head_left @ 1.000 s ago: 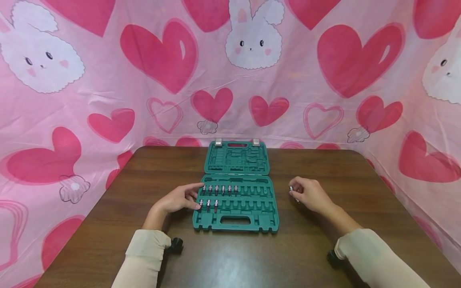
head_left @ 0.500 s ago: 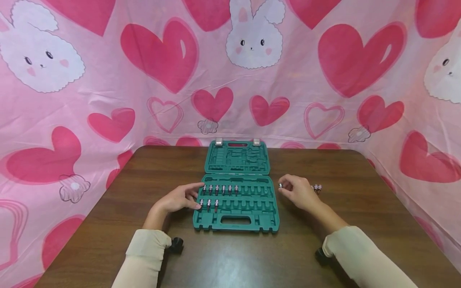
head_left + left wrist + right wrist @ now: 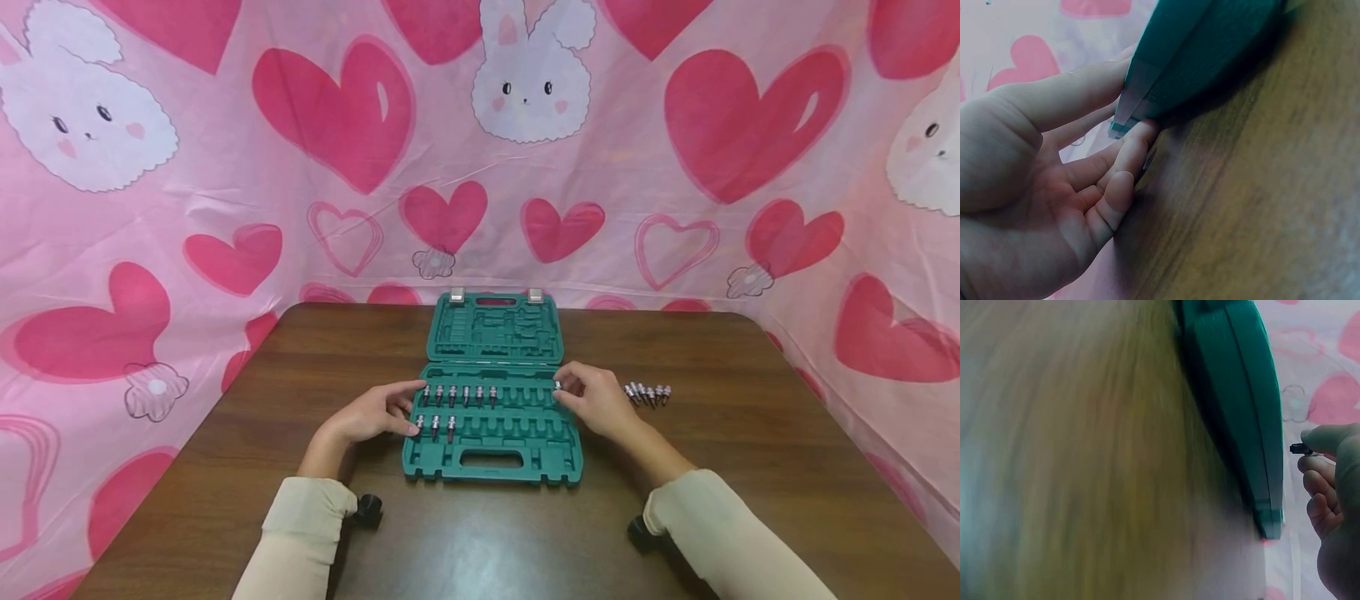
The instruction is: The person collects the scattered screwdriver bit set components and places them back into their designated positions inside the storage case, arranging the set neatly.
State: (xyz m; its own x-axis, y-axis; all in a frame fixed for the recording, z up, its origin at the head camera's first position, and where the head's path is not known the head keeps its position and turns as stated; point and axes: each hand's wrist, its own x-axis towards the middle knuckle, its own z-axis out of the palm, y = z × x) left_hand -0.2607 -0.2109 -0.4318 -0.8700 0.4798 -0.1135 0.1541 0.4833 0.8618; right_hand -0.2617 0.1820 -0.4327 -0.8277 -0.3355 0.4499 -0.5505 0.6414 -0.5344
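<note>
An open green plastic socket case (image 3: 427, 457) lies on the table, its lid folded back. My left hand (image 3: 369, 414) rests against its left edge. In the left wrist view the thumb (image 3: 1066, 94) lies straight against the rim and the lower fingers bend loosely beside the case. My right hand (image 3: 600, 402) is over the right end of the upper row, pinching a small bit socket (image 3: 558, 386). Its dark bit end (image 3: 1299, 449) sticks out between thumb and finger in the right wrist view. Several bit sockets (image 3: 452, 396) stand in the left slots of both rows.
Several loose bit sockets (image 3: 649, 394) lie in a group on the brown wooden table (image 3: 712, 358), right of the case. The raised lid (image 3: 495, 329) lies behind the tray. A pink cloth (image 3: 615, 167) with hearts and rabbits hangs around the table.
My right hand has moved left from the loose sockets to the case's right side, carrying the bit socket. The loose group behind it has come into view. My left hand stays put.
</note>
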